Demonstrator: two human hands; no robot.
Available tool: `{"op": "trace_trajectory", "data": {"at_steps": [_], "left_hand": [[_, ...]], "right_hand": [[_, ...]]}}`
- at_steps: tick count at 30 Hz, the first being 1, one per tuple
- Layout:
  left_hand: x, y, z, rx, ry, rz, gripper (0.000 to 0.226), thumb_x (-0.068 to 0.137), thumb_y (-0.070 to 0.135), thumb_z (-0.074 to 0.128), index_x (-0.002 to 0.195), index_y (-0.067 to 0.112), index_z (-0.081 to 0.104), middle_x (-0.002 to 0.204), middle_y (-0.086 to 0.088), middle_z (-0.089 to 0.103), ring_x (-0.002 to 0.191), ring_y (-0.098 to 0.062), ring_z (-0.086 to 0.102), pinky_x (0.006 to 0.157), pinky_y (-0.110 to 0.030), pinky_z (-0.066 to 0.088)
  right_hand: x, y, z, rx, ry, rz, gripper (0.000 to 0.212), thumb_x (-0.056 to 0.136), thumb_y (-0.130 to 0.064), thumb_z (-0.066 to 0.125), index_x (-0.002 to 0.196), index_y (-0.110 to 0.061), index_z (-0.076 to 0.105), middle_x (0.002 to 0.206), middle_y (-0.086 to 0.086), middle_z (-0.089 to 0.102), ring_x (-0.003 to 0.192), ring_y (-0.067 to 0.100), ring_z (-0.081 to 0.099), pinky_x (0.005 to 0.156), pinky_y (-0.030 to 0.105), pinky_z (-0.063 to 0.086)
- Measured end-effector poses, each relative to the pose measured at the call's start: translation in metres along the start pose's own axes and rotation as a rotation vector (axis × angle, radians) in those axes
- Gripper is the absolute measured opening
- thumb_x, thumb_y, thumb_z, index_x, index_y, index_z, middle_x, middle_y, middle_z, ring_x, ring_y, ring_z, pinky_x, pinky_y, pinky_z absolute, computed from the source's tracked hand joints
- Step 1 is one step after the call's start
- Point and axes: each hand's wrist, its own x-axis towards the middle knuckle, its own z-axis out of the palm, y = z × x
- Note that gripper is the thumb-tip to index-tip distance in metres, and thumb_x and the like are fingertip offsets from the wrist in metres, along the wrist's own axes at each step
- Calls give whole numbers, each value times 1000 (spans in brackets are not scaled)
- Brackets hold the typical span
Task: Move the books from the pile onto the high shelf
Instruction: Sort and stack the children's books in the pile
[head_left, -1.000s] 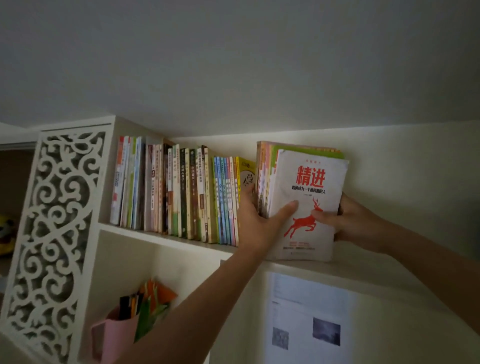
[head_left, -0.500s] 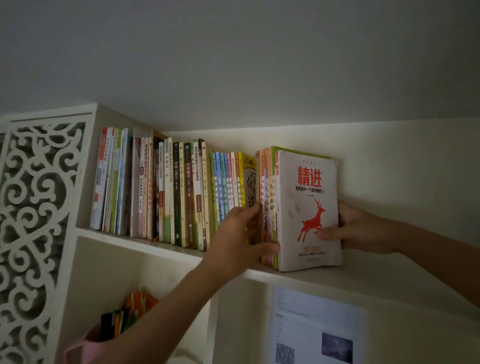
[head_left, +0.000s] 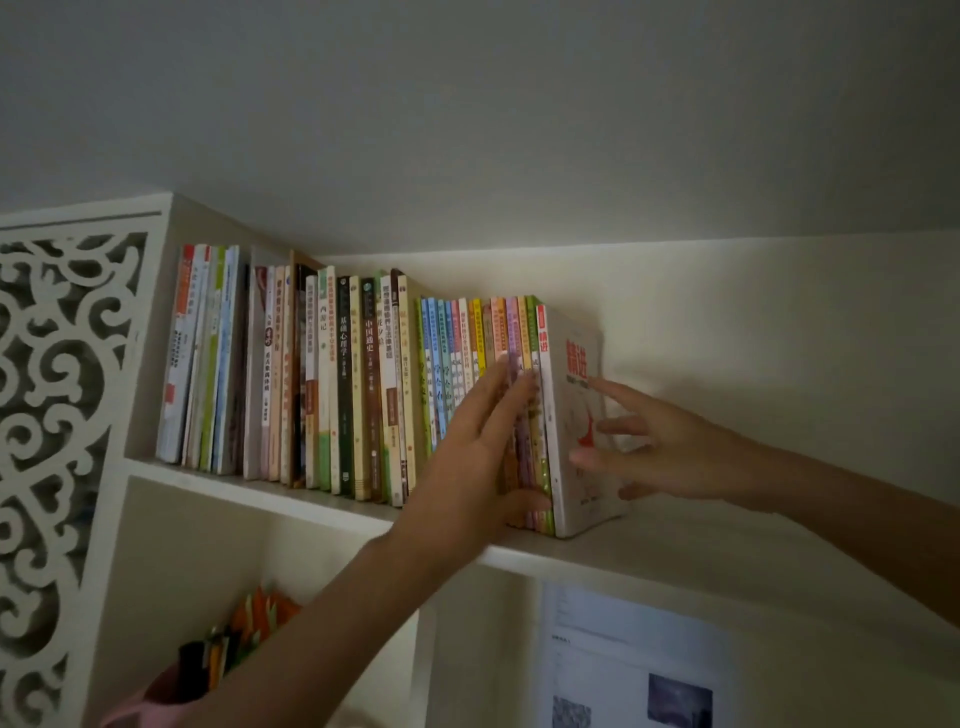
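Nearest us, a pink cup (head_left: 150, 696) of pens sits below the high shelf (head_left: 649, 551). We press our left hand (head_left: 467, 457), fingers straight, against pastel spines, while our right hand (head_left: 670, 447), fingers spread, touches the cover of the white book (head_left: 566, 415) that ends the upright row of books (head_left: 337, 384), by the wall.

You are looking up in dim light at a plain grey ceiling (head_left: 467, 104) meeting a cream wall (head_left: 779, 312). At left stands a white scrollwork side panel (head_left: 57, 415). Low right, a sheet (head_left: 634, 665), possibly a printed notice, hangs on the wall.
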Motion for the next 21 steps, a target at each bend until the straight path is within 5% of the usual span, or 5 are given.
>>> {"op": "trace_trajectory", "data": {"at_steps": [3, 6, 14, 17, 21], "left_hand": [[7, -11, -1, 60, -85, 63, 111, 74, 38, 77, 153, 26, -1, 158, 15, -18, 147, -5, -6, 115, -27, 13], [8, -10, 8, 126, -37, 83, 108, 74, 40, 76, 153, 22, 5, 159, 12, -17, 147, -7, -6, 114, -25, 12], [10, -3, 6, 194, -153, 20, 108, 77, 34, 75, 153, 14, 0, 158, 0, -22, 147, -17, -10, 119, -36, 15], [6, 26, -4, 355, -238, -67, 97, 82, 42, 68, 153, 14, 7, 159, -12, -14, 147, -31, -11, 118, -54, 14], [-39, 95, -9, 165, 32, 97, 33, 80, 20, 71, 112, 15, 64, 117, -9, 62, 107, -30, 56, 85, -42, 50]], "right_hand": [[-1, -13, 18, -123, -64, -69, 104, 65, -67, 68, 143, -58, -1, 144, -26, 38, 125, 3, 50, 94, 28, 52], [11, -9, 31, -291, 41, -32, 111, 80, -47, 69, 148, -38, -18, 155, -3, 30, 130, 17, 47, 103, 37, 46], [7, -8, 39, -214, 86, 15, 106, 85, -30, 70, 149, -36, -15, 158, 2, 24, 137, 24, 38, 109, 38, 40], [-11, -19, 38, -332, 73, 36, 82, 88, -33, 66, 153, -21, 17, 149, 7, 40, 131, 26, 46, 106, 38, 42], [-106, -41, 21, -450, 333, -164, 16, 87, -25, 66, 100, -19, 73, 99, -3, 72, 83, 6, 65, 75, 15, 49]]}}
